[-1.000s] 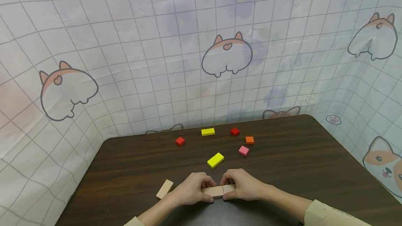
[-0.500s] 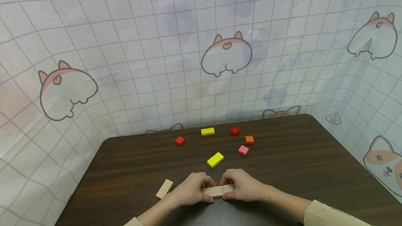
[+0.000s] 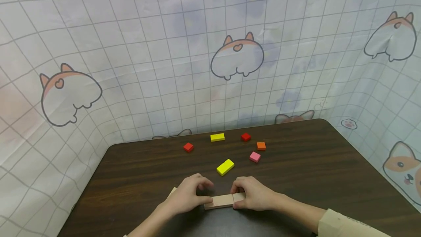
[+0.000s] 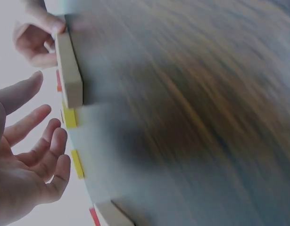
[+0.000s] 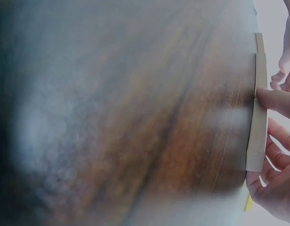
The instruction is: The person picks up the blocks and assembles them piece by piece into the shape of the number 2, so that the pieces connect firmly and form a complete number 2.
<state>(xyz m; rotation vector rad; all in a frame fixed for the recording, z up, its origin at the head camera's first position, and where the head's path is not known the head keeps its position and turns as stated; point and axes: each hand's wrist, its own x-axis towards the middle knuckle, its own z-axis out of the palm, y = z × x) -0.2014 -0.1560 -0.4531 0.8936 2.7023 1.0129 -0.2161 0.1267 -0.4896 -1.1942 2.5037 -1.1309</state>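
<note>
Two plain wooden blocks lie end to end near the front of the table in the head view, the left block [image 3: 221, 201] in full sight and the right block [image 3: 239, 197] partly covered by fingers. My right hand [image 3: 258, 195] pinches the right block between thumb and fingers, near the joint. My left hand [image 3: 186, 196] is just left of the row, its fingers spread and loosely bent around nothing. In the left wrist view, the left fingers [image 4: 50, 146] stand apart from the left block's end. A third wooden block [image 3: 171, 192] is mostly hidden behind the left hand.
On the dark wood table [image 3: 131, 178], a yellow block [image 3: 225, 167] lies just beyond the hands. Farther back are another yellow block [image 3: 217, 137], two red pieces [image 3: 188, 147], an orange piece [image 3: 261, 146] and a pink piece [image 3: 254, 157]. A patterned cloth [image 3: 158, 94] hangs behind the table.
My left hand has let go of the left wooden block and moved left, now overlapping the third block. The right hand keeps its grip and the two blocks stay in line.
</note>
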